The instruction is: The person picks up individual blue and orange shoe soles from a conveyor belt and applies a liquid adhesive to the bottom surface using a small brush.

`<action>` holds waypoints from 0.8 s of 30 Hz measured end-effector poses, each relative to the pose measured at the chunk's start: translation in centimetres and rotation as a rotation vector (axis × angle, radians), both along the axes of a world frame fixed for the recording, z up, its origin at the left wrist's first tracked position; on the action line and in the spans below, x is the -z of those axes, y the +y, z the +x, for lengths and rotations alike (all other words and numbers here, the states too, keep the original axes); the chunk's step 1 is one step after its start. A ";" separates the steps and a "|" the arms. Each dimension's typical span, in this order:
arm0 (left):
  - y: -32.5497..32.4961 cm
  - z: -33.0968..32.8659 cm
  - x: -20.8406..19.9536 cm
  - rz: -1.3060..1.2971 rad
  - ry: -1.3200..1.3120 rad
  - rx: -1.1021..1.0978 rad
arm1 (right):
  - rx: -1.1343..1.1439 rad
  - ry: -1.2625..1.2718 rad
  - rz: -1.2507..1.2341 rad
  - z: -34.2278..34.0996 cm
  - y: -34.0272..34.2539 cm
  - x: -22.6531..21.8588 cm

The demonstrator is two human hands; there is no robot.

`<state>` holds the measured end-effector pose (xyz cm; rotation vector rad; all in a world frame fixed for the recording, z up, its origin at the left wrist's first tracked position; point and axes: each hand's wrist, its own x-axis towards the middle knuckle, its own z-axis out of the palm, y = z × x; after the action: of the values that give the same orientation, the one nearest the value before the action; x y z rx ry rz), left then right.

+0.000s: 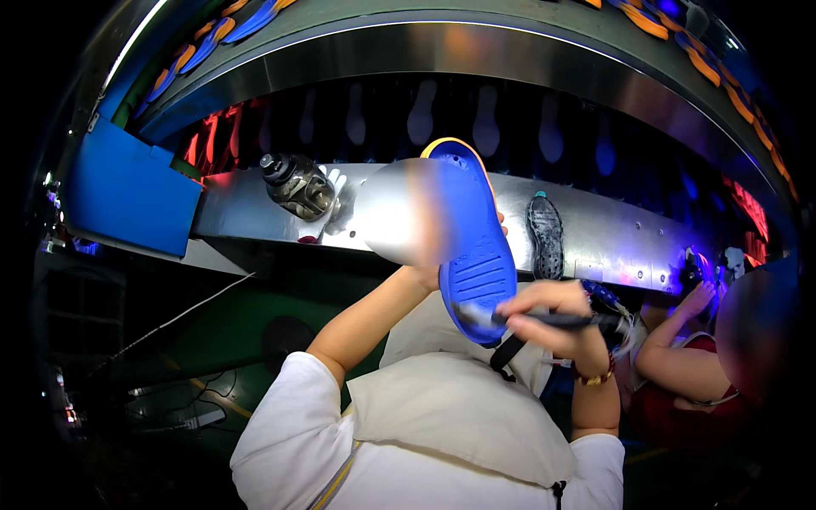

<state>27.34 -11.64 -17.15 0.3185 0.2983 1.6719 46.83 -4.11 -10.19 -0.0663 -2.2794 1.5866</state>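
A blue shoe sole (476,225) with an orange rim at its toe end is held up lengthwise before me, its hollow inner side facing up. My left hand (432,246) grips it from the left and beneath, with fingertips showing past its right edge; a pale blurred patch hides much of this hand. In my right hand (554,319) is a brush (565,320) with a black handle. Its smeared bristles lie against the ridged heel end of the sole.
A metal ledge (595,242) crosses ahead, bearing a dark sole (545,234) and a dark-capped bottle (299,187). Dim soles line the recess behind it. Orange and blue soles (642,19) ride the curved green belt above. Another person's hand (700,297) works at right.
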 end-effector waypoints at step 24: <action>-0.5 -0.2 -6.8 0.040 -0.044 -0.158 | 0.177 0.341 -0.570 -0.3 -0.5 2.3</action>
<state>27.11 -12.11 -10.35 0.2931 0.2629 1.8399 46.51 -4.64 -12.48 -0.1270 -1.4795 1.9262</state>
